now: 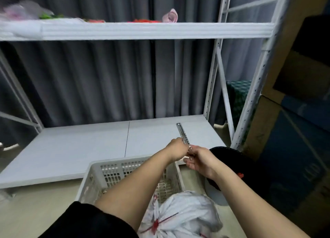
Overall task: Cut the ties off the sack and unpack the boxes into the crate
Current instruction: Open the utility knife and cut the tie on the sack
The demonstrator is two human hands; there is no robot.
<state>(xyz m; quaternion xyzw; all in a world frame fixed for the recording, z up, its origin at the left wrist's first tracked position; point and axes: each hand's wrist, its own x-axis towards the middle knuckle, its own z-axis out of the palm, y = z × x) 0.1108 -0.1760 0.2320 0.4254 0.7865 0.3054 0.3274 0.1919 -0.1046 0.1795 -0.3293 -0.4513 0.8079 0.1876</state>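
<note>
Sack [180, 218]: nearest, bottom edge, white, red ties still on; lower part cut off by the frame.
Crate [132, 173]: pale slotted plastic, just beyond the sack, close for unpacking; the forearms cover much of its inside.
Left hand [176, 146]: curled round the handle of a metal utility knife [182, 133], probably steadying it.
Right hand [200, 159]: fingers pinching the knife's rear end, likely setting the blade; blade itself too small to tell.
Boxes: none visible, presumably inside the sack.

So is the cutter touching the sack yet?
Apart. The head view shows both hands holding the cutter up over the lower shelf, beyond the crate, while the tied sack lies well below, near the forearms.
</note>
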